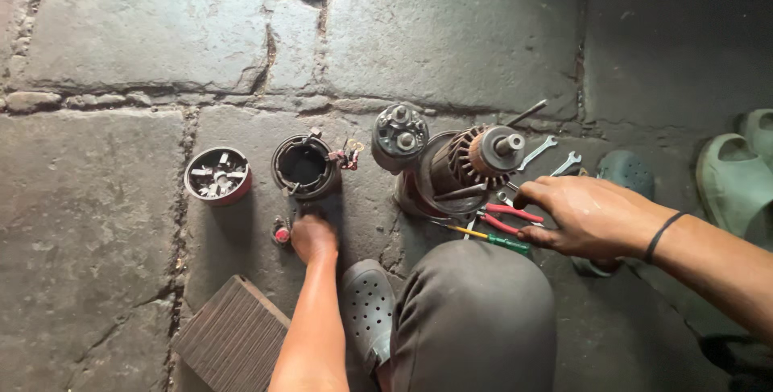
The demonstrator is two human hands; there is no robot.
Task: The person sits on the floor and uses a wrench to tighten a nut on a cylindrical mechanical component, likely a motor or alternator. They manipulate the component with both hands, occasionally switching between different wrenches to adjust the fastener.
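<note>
Seen from the head camera, a squatting person's left hand [312, 237] presses curled fingers to the stone floor [121, 38] just below a round motor housing [303, 167], holding nothing visible. The right hand [586, 216], loosely open, rests on red-handled pliers [507, 216] beside the armature [471, 160]; a firm grasp at the handles' middle would lift them cleanly.

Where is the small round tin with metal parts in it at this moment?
In the head view the round tin sits on the stone floor at the left, beside the open cylindrical motor housing and up-left of the left hand.

Head camera — looking steeply down, close.
</note>
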